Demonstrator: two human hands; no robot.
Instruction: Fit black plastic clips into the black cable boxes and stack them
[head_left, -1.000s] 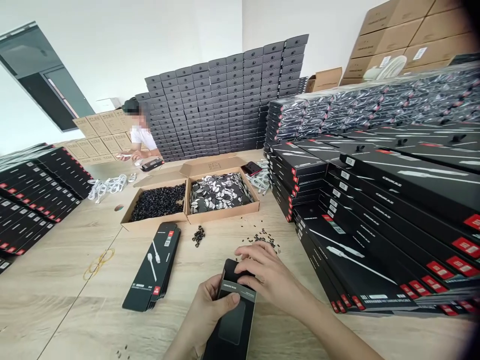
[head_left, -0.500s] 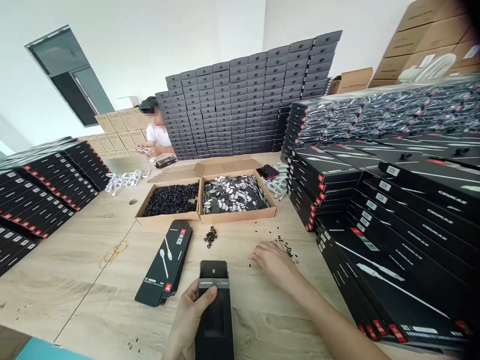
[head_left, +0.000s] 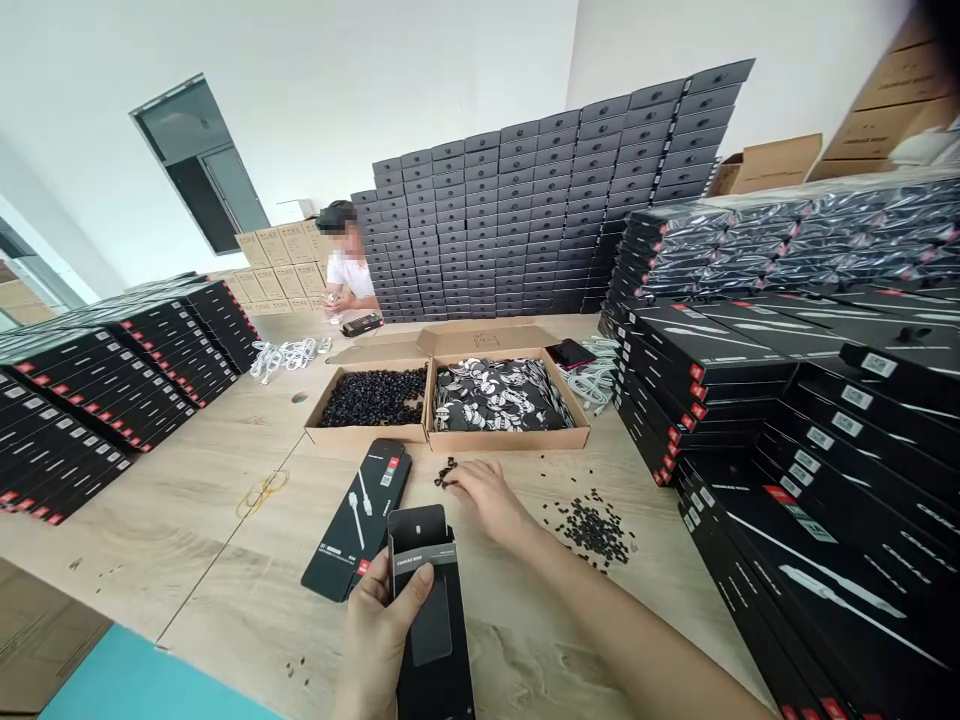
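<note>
My left hand (head_left: 382,620) grips a flat black cable box (head_left: 431,630) by its side, thumb across the front. The box's top flap stands up, with a small hole in it, and a rectangular panel shows on the face. My right hand (head_left: 487,500) reaches to a little heap of small black plastic pieces (head_left: 448,466), with its fingertips drawn together on one of them. Left of the held box lies a stack of flat black cartons (head_left: 360,520) printed with a white cable. Many tiny black chips (head_left: 596,530) are scattered right of my right forearm.
Behind are an open carton of black pieces (head_left: 375,398) and a carton of black-and-white tags (head_left: 499,395). Stacked black boxes (head_left: 817,560) wall off the right, others (head_left: 127,380) the left. Rubber bands (head_left: 262,492) lie on the table. A co-worker (head_left: 349,270) sits across.
My right hand has moved left from the scattered chips to the heap of small black pieces. My left hand still holds the box. The view has turned slightly left.
</note>
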